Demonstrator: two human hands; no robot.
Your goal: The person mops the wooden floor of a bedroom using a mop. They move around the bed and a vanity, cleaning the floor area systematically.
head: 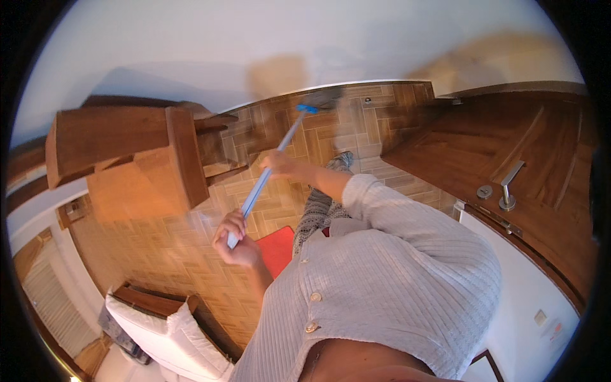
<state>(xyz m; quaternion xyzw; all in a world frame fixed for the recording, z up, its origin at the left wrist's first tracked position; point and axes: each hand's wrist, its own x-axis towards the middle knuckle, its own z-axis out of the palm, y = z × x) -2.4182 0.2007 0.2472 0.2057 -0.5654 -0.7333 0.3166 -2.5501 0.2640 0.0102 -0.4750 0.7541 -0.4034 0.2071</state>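
Note:
A long pale-blue pole [258,191] slants away from me across the floor. Its far end carries a bright blue joint [308,109] and a dark, blurred head [324,99] low by the foot of the white wall; whether it is a mop or a broom I cannot tell. My left hand [237,241] wraps around the near end of the pole. Farther up the shaft, my right hand [280,164] grips it with the arm stretched across my front. Part of a red mat [277,248] shows on the floor beside my legs.
On the right stands a wooden door [477,138] with a metal lever handle [510,186]. A floor door stop [367,100] sits near the wall [191,38]. Wooden furniture [114,143] is at the left; a white-cushioned seat [167,329] is at lower left. Wood-patterned flooring [162,248] runs between.

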